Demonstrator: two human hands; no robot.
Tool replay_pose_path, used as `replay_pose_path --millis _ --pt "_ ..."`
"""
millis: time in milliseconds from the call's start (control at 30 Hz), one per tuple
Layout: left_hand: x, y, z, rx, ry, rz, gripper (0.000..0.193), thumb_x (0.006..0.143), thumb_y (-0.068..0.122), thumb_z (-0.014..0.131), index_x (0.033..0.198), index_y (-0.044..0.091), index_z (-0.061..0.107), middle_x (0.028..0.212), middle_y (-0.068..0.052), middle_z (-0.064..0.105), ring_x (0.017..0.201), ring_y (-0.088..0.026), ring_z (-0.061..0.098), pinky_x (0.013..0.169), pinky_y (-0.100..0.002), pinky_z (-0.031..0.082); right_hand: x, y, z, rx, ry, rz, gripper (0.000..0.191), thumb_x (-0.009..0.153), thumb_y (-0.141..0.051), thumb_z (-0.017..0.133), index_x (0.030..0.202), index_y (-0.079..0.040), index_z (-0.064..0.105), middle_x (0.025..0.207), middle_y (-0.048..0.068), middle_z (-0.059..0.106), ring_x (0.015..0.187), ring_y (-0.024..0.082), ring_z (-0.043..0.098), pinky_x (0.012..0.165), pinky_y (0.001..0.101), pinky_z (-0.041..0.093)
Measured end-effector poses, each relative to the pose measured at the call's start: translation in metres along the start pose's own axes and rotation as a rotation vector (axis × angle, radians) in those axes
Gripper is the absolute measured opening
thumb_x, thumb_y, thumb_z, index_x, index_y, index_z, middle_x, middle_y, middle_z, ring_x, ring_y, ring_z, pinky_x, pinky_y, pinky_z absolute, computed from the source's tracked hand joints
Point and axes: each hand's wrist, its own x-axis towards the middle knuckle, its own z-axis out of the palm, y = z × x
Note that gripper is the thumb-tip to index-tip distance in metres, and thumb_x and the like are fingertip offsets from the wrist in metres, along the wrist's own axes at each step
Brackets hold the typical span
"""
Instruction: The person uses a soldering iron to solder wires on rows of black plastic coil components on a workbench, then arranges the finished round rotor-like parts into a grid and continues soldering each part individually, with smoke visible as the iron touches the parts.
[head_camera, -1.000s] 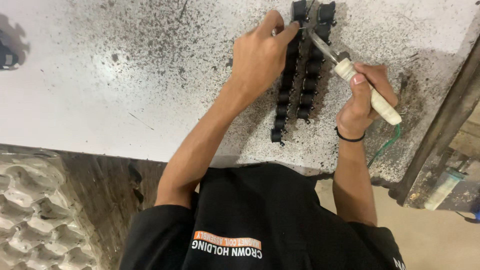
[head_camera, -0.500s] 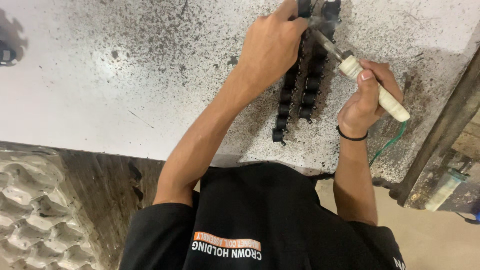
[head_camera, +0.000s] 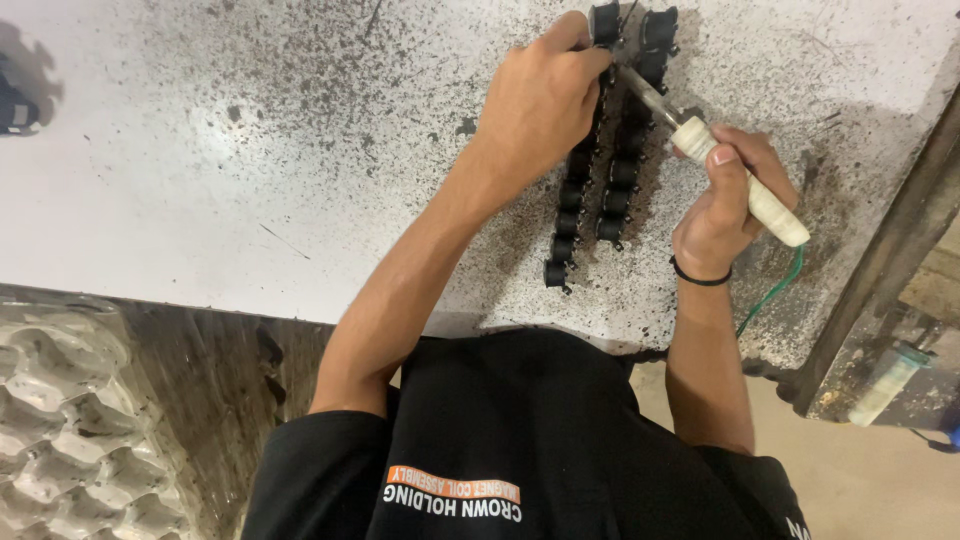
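Note:
Two rows of small black parts (head_camera: 600, 200) lie on a white, soot-speckled table (head_camera: 250, 180). My left hand (head_camera: 545, 95) rests on the far end of the left row, fingertips pinching a black part (head_camera: 604, 22) there. My right hand (head_camera: 725, 205) grips the cream handle of a soldering iron (head_camera: 745, 180). The iron's metal tip points up-left between the two rows, close to my left fingertips. A black band circles my right wrist. My left hand hides the upper part of the left row.
A green wire (head_camera: 772, 292) runs from the iron's handle down off the table edge. A dark metal frame (head_camera: 890, 260) borders the table on the right, with a pale tube (head_camera: 885, 385) below it. A grey moulded tray (head_camera: 60, 450) sits at lower left.
Both hands have shifted slightly toward the far end of the rows, and the iron's tip has followed. Grips are the same.

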Motion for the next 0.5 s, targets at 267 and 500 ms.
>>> replay_pose_path --millis 267,500 --pt "-0.003 -0.0038 0.0001 -0.051 0.044 -0.012 0.013 0.085 0.0 0.071 0.096 0.005 0.077 0.096 -0.009 0.068 0.073 -0.031 0.071 0.066 -0.042 0.059 -0.002 0.0063 0.0008 0.021 0.032 -0.099 0.016 0.099 -0.007 0.069 0.109 0.006 0.069 0.103 0.013 0.068 0.09 0.018 0.055 0.089 0.032 0.045" --pt "-0.005 -0.0056 0.0029 -0.047 0.068 -0.011 0.008 0.089 0.003 0.073 0.095 0.006 0.077 0.093 -0.007 0.067 0.07 -0.03 0.07 0.064 -0.042 0.058 -0.0009 0.0031 0.0001 -0.028 0.009 -0.085 0.017 0.099 -0.008 0.068 0.109 0.006 0.073 0.099 0.011 0.066 0.085 0.016 0.051 0.085 0.031 0.042"
